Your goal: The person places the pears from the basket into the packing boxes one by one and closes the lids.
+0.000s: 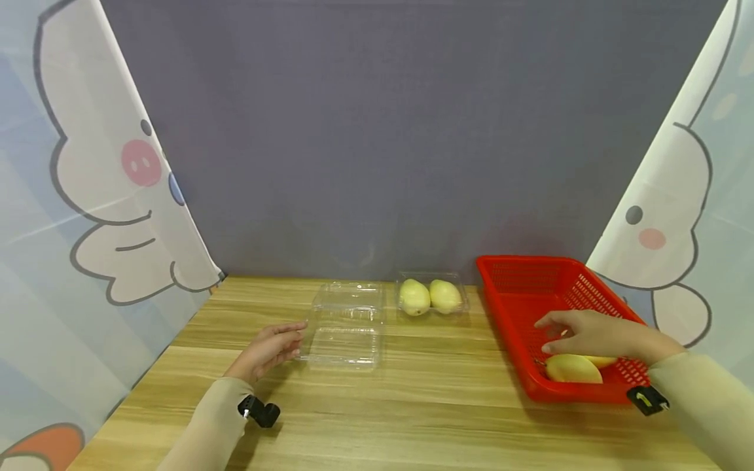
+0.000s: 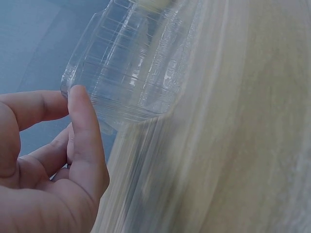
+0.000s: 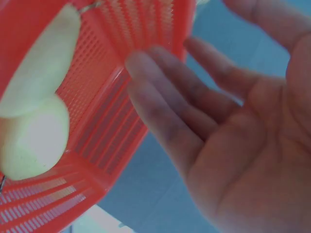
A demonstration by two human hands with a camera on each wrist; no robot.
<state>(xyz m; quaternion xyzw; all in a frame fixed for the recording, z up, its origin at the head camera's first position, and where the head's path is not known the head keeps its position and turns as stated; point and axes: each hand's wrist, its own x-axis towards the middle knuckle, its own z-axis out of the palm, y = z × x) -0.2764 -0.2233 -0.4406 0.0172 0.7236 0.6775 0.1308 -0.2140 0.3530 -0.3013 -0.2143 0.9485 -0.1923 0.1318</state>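
Note:
On the wooden table lies an open clear plastic clamshell container, its lid tipped back. At its left edge my left hand pinches the rim between thumb and a finger, as the left wrist view shows up close on the container. Over the red plastic basket, my right hand hovers palm down with its fingers extended and nothing in them. Beneath it in the basket lie two pale yellow pears, one pear partly covering the other. The right wrist view shows both pears, the nearer pear apart from the fingers.
A second clear container holding two pears stands at the back, between the open container and the basket. A grey cloth wall rises behind the table. Printed curtains hang at both sides.

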